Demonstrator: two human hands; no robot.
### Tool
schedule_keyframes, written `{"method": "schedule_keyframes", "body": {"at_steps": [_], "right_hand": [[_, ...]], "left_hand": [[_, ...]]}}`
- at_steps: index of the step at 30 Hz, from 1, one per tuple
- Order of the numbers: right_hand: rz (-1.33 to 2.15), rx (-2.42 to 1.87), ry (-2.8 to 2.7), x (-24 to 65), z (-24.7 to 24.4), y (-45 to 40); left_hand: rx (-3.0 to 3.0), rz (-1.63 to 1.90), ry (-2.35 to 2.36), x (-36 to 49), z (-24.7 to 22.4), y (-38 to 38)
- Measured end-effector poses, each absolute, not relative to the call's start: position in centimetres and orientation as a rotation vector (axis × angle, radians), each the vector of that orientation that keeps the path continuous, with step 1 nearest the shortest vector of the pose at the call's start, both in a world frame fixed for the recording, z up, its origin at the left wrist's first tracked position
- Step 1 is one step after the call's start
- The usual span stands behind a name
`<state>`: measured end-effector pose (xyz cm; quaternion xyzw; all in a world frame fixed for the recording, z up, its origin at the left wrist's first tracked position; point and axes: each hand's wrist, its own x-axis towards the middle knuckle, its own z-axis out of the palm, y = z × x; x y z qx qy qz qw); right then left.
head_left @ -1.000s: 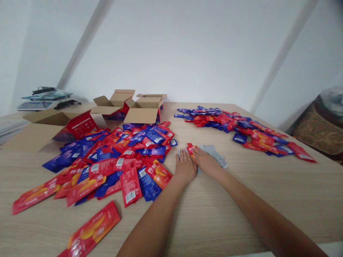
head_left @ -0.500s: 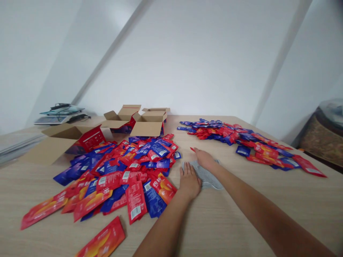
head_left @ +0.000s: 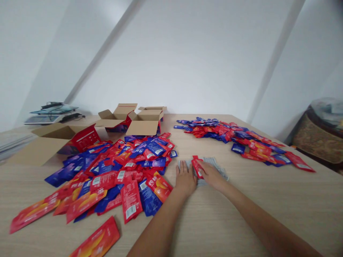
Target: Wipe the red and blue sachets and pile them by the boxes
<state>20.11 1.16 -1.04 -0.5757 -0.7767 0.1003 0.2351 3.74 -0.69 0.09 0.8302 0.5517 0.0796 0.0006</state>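
Note:
A grey cloth [head_left: 208,162] lies on the table under both hands. My left hand [head_left: 185,180] rests flat on the cloth's left part, fingers stretched out. My right hand [head_left: 211,175] holds a small red sachet [head_left: 197,166] over the cloth, with its printed front partly showing. My right thumb and fingers cover the sachet's right side. Left of my hands spreads a large heap of red and blue sachets [head_left: 134,175], its nearest edge close to my left forearm.
Open cardboard boxes [head_left: 142,127] stand behind the left heap. A second sachet pile [head_left: 227,132] stretches along the right back of the table [head_left: 241,210]. One orange-red sachet [head_left: 98,239] lies alone at the front left. Electronic devices [head_left: 53,113] are stacked at the far left.
My right hand has turned and drawn the red sachet back over the cloth, so more of its face shows. The left hand stays flat on the cloth. The view has shifted slightly.

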Motion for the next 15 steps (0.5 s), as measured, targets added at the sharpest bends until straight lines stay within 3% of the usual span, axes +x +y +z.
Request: {"method": "schedule_keyframes", "body": {"at_steps": [15], "right_hand": [[0.129,-1.695,-2.574,23.7,3.0,-6.4]], "left_hand": [[2.599,0.188,1.722,3.4,0.7,-1.0]]}}
